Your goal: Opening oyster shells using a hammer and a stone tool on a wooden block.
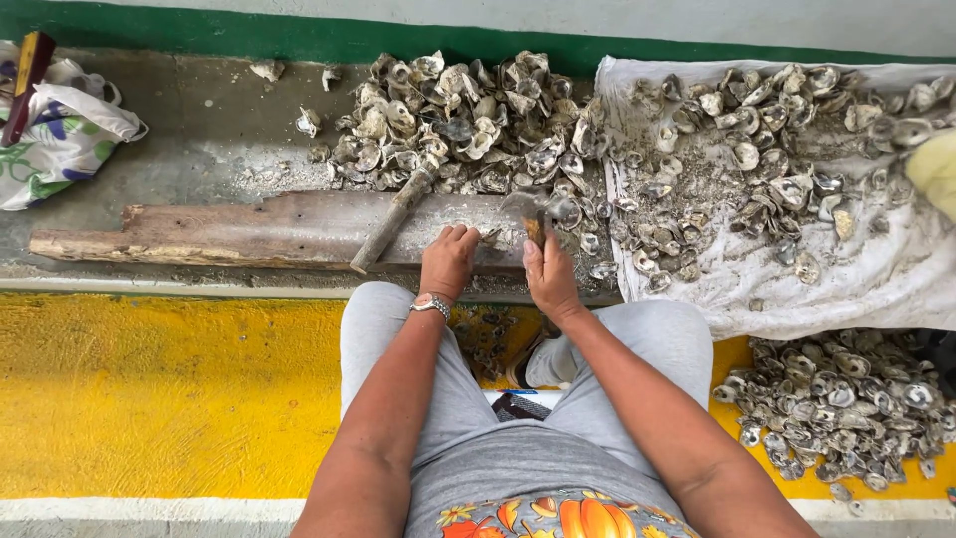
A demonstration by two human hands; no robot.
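My left hand (449,261) rests on a worn wooden plank (249,231), its fingers curled around a small shell that is mostly hidden. My right hand (548,277) grips the wooden handle of a hammer (536,221), whose head hangs blurred just above the plank beside the left hand. A second hammer (398,211) lies loose on the plank to the left, its head pointing at a big heap of grey oyster shells (468,120) behind the plank.
A white cloth (876,269) at right carries more shells. Another shell pile (846,403) lies on the yellow floor at lower right. A plastic bag (55,134) sits far left. Green wall band behind.
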